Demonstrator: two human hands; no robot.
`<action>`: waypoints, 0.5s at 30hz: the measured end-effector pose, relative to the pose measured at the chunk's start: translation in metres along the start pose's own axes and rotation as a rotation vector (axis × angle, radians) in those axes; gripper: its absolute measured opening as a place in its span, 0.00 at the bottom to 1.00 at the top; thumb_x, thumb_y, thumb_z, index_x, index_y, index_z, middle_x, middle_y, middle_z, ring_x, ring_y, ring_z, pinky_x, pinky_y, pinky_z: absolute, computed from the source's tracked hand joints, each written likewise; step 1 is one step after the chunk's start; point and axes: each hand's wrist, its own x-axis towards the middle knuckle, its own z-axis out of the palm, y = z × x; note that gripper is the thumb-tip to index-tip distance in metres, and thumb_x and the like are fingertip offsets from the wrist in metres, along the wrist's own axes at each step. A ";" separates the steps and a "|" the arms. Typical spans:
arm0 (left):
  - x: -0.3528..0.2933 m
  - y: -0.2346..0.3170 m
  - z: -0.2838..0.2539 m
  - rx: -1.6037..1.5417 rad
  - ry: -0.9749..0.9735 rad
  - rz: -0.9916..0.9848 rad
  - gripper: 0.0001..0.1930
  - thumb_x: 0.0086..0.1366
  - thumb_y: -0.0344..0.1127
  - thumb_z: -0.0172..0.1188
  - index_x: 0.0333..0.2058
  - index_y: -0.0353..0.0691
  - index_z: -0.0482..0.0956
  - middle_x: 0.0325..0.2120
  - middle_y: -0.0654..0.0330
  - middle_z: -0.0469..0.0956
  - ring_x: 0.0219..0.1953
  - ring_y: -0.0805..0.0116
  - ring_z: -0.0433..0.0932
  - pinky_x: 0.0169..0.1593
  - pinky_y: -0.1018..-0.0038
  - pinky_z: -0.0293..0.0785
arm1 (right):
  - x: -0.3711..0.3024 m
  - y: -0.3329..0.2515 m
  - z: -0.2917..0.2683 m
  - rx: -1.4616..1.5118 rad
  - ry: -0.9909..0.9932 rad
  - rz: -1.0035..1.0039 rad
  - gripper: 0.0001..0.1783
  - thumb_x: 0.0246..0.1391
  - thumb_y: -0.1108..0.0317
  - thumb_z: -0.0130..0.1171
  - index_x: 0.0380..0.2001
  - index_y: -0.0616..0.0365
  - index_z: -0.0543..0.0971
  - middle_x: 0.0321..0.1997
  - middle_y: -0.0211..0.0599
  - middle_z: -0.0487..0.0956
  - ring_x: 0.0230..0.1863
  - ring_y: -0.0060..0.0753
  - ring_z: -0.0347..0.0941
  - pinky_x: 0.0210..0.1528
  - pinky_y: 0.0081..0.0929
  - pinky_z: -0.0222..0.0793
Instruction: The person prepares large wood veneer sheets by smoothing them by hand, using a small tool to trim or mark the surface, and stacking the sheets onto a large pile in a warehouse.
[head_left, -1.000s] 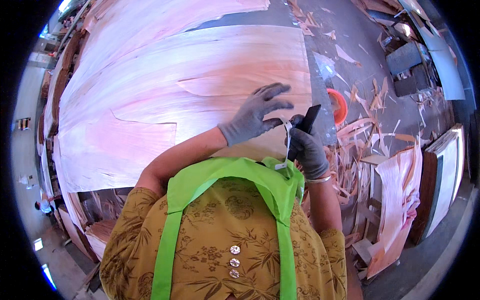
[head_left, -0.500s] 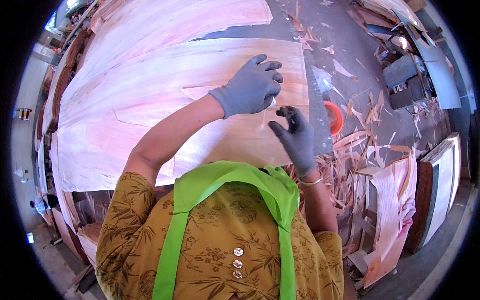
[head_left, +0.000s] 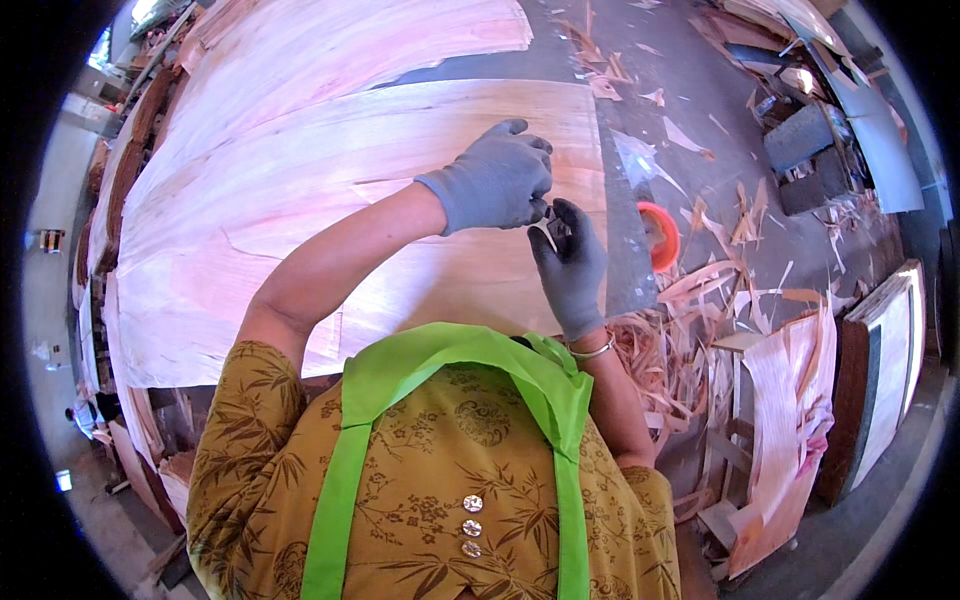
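Both hands wear grey gloves and meet above a pale wood veneer sheet (head_left: 420,125), near its right edge. My left hand (head_left: 495,178) is closed, its fingers curled in toward the right hand; whatever it grips is hidden or too small to name. My right hand (head_left: 573,265), its fingertips stained dark, has thumb and fingers drawn together close to the left fingertips. A small dark, shiny patch shows between the right fingers, and I cannot tell whether it is an object or the stained glove. Under the hands the sheet has a torn, overlapping seam.
An orange-red bowl (head_left: 658,237) sits just right of the sheet. Thin veneer scraps (head_left: 650,375) heap near my right forearm and litter the floor. A grey block (head_left: 800,140) stands at far right. Wood panels (head_left: 880,370) lean at the right, and another veneer sheet (head_left: 400,35) lies beyond.
My right hand has moved left and up to my left hand, and its spread fingers have closed. The left hand has shifted slightly left and lower; the white bit under it no longer shows.
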 end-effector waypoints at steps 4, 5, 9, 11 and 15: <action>0.004 0.001 0.002 -0.055 -0.013 -0.009 0.08 0.47 0.40 0.62 0.23 0.42 0.78 0.32 0.60 0.78 0.51 0.61 0.70 0.58 0.59 0.58 | 0.003 0.003 -0.003 0.232 -0.042 0.134 0.18 0.47 0.76 0.61 0.43 0.63 0.73 0.35 0.30 0.78 0.32 0.15 0.70 0.31 0.16 0.66; 0.005 0.001 0.002 -0.084 -0.032 -0.016 0.08 0.47 0.40 0.62 0.23 0.42 0.79 0.33 0.60 0.78 0.50 0.61 0.71 0.58 0.60 0.58 | 0.003 0.002 -0.006 0.227 -0.072 0.178 0.17 0.48 0.77 0.60 0.43 0.64 0.73 0.35 0.27 0.77 0.31 0.12 0.68 0.30 0.14 0.65; 0.010 -0.007 0.011 -0.279 -0.120 -0.038 0.09 0.49 0.39 0.60 0.24 0.38 0.78 0.35 0.57 0.78 0.48 0.58 0.72 0.54 0.64 0.64 | 0.002 0.015 -0.008 0.338 -0.164 0.228 0.11 0.50 0.77 0.58 0.39 0.64 0.75 0.32 0.23 0.75 0.27 0.12 0.64 0.28 0.12 0.61; 0.009 -0.011 0.018 -0.434 -0.148 -0.113 0.09 0.50 0.37 0.58 0.24 0.36 0.78 0.35 0.54 0.77 0.46 0.56 0.73 0.50 0.65 0.67 | 0.000 0.008 -0.016 0.438 -0.191 0.345 0.08 0.51 0.76 0.57 0.37 0.63 0.76 0.29 0.22 0.73 0.26 0.12 0.63 0.27 0.12 0.61; 0.014 -0.015 0.032 -0.704 -0.233 -0.183 0.10 0.51 0.35 0.56 0.26 0.32 0.78 0.34 0.48 0.76 0.41 0.52 0.74 0.45 0.65 0.70 | 0.005 0.022 -0.019 0.333 -0.111 0.155 0.09 0.51 0.76 0.57 0.38 0.62 0.76 0.29 0.22 0.73 0.24 0.12 0.63 0.25 0.13 0.60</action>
